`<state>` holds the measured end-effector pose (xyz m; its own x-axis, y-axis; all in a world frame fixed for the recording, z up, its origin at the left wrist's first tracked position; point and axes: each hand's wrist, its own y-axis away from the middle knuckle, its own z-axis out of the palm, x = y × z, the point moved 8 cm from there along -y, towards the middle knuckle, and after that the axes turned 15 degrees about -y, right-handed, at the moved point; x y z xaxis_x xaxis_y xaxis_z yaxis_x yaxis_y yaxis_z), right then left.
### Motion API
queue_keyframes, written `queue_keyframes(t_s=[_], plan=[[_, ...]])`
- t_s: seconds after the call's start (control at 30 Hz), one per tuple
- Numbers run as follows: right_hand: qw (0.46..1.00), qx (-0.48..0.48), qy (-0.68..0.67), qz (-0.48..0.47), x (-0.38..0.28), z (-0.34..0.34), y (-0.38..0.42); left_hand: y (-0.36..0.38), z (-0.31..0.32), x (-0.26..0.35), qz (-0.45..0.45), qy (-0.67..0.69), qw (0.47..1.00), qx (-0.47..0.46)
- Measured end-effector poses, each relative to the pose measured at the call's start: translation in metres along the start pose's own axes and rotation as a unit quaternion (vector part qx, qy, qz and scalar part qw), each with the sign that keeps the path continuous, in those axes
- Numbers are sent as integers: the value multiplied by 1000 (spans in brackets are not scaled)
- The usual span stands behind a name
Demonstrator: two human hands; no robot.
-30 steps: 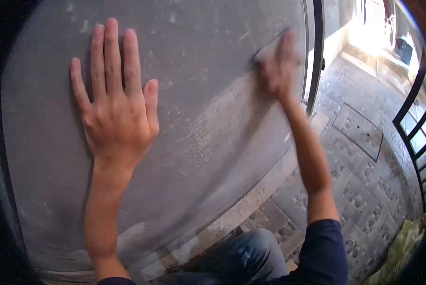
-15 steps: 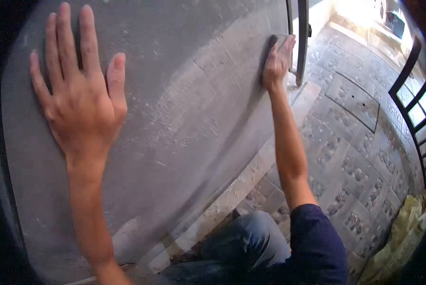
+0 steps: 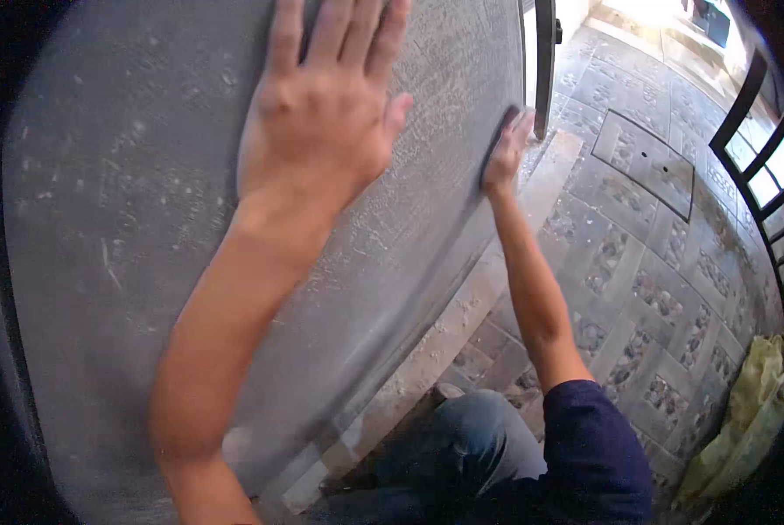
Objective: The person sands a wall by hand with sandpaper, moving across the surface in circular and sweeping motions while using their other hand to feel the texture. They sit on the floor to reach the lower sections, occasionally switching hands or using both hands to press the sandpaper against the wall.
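A large grey surface (image 3: pixel 129 219), dusty and scuffed with pale marks, fills the left and middle of the head view. My left hand (image 3: pixel 326 114) lies on its upper part, palm down, fingers stretched and nothing held. Near the surface's right edge, my right hand (image 3: pixel 507 156) presses a dark flat block (image 3: pixel 497 144) against it. The fingers lie over the block, and its far side is hidden.
A dark metal frame post (image 3: pixel 544 70) stands just beyond my right hand. Below runs a dusty ledge (image 3: pixel 436 350), beside patterned paving (image 3: pixel 619 254) with a rectangular cover. Black metal railing (image 3: pixel 746 162) and crumpled yellowish sheeting (image 3: pixel 751 402) are at the right.
My left hand has moved right across the surface. My right hand, with the block, has slid slightly down along the right edge. The view has shifted a little.
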<state>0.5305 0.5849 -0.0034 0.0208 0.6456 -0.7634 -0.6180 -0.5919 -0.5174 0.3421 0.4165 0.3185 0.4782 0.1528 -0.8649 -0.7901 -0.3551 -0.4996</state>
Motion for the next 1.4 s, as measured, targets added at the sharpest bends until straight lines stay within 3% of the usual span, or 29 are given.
queue_keyframes(t_s=[0.03, 0.07, 0.13, 0.2, 0.27, 0.37, 0.43, 0.57, 0.6, 0.67, 0.73, 0.77, 0.83, 0.87, 0.97, 1.07, 1.13, 1.17, 1.23, 1.27, 1.33, 1.37, 1.4], plan=[[999, 8, 38, 26, 20, -7, 24, -2, -3, 19, 35, 52, 988, -140], [999, 4, 52, 16, 38, -14, 50, -3, -6, 27, 23, 61, 988, -143], [992, 25, 59, 105, 82, -34, 105, -7, -13, 42, 3, 109, 985, -136], [978, 50, 55, 195, 86, -41, 117, -19, -16, 57, 21, 108, 984, -143], [959, 82, 10, 271, 45, -24, 84, -27, -5, 64, 41, 92, 983, -152], [992, -39, 39, 114, -37, 13, 30, -24, 14, 81, 68, 41, 986, -146], [995, -48, 42, 73, -56, 23, 19, -22, 23, 91, 60, 30, 992, -106], [997, -50, 53, -34, 31, -16, 67, -40, 12, 81, 89, -7, 989, -120], [997, -9, 40, 67, 69, -32, 84, -44, 10, 78, 61, -15, 995, -81], [986, 30, 31, 161, 75, -38, 76, -46, 6, 79, 26, -19, 999, -41], [991, -14, 62, 118, 42, -20, 43, -37, 8, 101, 57, 73, 993, -78], [996, -28, 51, 71, -12, -1, 13, -36, 7, 106, 57, 80, 992, -81], [998, -40, 41, 34, -68, 21, -20, -28, 18, 123, 111, 82, 976, -169], [997, -42, 53, -34, -83, 26, -23, -24, 22, 128, 120, 86, 974, -174], [999, -31, 27, -34, -14, 2, 19, -28, 33, 107, 104, -58, 988, -98], [993, 51, 65, 80, 64, -36, 53, -47, 24, 83, 35, -88, 995, -11], [993, 14, 68, 95, 42, -21, 33, -51, 18, 82, 19, -105, 994, 5], [996, -14, 79, 46, 21, -12, 20, -49, 14, 85, 16, -106, 994, 6], [994, -44, 86, -43, -39, 13, -11, -38, 16, 103, 49, 13, 991, -120], [992, -47, 84, -82, -79, 28, -30, -31, 14, 110, 58, 22, 990, -127], [997, -18, 69, -38, -90, 28, -25, -19, 17, 126, 113, 84, 974, -175], [990, -46, 91, -98, -68, 20, 1, -14, 28, 126, 118, 81, 973, -183], [990, -32, 83, -112, -42, 9, 19, -18, 38, 113, 81, 12, 991, -102]])
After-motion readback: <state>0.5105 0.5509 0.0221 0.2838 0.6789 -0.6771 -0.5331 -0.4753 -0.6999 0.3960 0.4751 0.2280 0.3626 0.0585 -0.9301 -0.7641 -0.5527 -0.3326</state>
